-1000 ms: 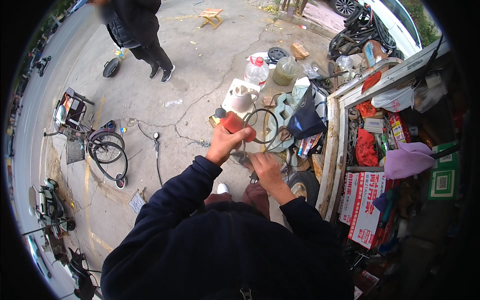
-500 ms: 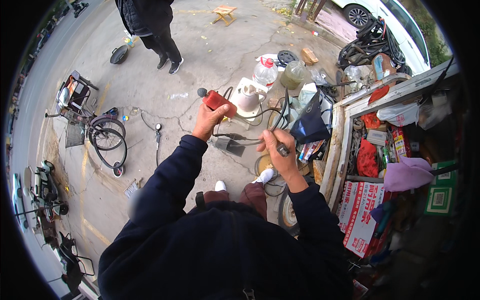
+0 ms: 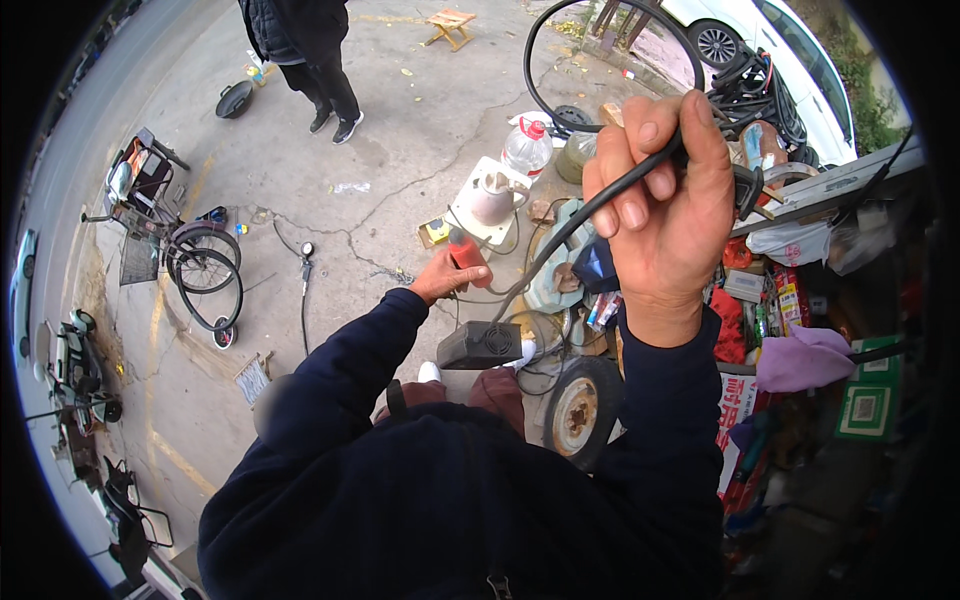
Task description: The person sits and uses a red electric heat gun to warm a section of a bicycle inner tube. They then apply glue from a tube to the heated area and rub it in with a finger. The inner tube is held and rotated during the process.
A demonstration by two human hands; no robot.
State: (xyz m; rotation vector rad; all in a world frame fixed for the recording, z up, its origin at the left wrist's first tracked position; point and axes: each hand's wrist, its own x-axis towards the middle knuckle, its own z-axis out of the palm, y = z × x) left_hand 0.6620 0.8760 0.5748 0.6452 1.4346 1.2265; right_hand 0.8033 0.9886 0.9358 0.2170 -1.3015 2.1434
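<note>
My right hand (image 3: 665,215) is raised high, its fingers closed around a black power cord (image 3: 640,178). A black plug (image 3: 745,190) with prongs shows beside its wrist. Part of the cord arches in a wide loop above the hand, and part runs down toward my left. Lower down, my left hand (image 3: 445,278) grips a red handheld tool (image 3: 468,258) with a greyish tip, its thumb lying along the body. Between my arms, above my shoes, a black box with a round vent grille (image 3: 482,345) appears, likely hanging by a cord.
A kettle (image 3: 492,200) stands on a white board beside a clear water jug (image 3: 527,148). A wheel (image 3: 577,415) is near my right leg. Cluttered shelves with a purple cloth (image 3: 812,358) are at right. A bicycle (image 3: 205,260) stands left; another person (image 3: 310,60) stands ahead.
My right hand has risen up and right with the cord, which now loops overhead. My left hand has lowered with the red tool. The black box is now nearer my body.
</note>
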